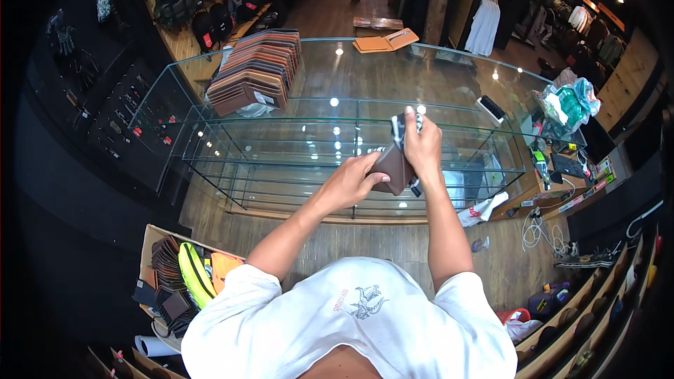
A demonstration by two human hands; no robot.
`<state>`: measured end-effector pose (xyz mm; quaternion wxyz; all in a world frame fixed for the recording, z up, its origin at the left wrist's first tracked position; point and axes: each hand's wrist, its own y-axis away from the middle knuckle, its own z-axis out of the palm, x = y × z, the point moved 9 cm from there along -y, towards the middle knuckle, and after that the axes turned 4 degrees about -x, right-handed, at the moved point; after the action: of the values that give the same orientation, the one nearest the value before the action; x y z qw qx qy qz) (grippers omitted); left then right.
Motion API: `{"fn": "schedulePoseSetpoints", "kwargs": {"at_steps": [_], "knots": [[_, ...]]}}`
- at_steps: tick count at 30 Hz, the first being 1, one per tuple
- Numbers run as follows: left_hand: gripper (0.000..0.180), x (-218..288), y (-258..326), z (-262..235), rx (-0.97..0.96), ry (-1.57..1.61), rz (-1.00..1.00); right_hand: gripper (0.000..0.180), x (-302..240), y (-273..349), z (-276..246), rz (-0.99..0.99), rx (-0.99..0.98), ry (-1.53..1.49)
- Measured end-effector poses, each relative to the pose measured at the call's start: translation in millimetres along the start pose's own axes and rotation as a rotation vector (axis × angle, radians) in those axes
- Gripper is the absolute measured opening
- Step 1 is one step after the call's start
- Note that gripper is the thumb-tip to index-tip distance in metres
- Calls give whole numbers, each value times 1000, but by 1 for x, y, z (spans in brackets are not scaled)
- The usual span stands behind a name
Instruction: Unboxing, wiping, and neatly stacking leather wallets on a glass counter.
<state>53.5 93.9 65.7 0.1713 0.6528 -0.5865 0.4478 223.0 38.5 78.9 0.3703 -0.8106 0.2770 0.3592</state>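
1 brown wallet (pixel 393 171), gripped upright at the near side of the glass bench (pixel 337 74).
From my remote seat, I see the left hand (pixel 353 181) wrapped around the wallet's left side, thumb pressed on its face, seemingly to steady it; the right hand (pixel 424 149) curls firmly on a black-and-white strip (pixel 398 130) against the wallet, its exact kind unclear to me. Leftward on the bench, an overlapping wallet row (pixel 261 67) probably keeps every edge visible; 1 orange wallet (pixel 374 44) lies unfolded at the far edge.
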Motion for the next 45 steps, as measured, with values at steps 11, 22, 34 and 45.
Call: {"fn": "schedulePoseSetpoints", "kwargs": {"at_steps": [11,22,34,45], "knots": [[26,-37,-3,-6,69,170,-67,50,8,10,-10,8,-6,-52],[32,-52,-15,-14,140,267,-73,50,25,18,-2,59,-46,-231],[32,-33,-8,-28,-82,130,-156,45,20,2,14,18,-278,-121],[75,-34,64,-60,659,839,45,28,-116,92,12,-803,47,-255]]}}
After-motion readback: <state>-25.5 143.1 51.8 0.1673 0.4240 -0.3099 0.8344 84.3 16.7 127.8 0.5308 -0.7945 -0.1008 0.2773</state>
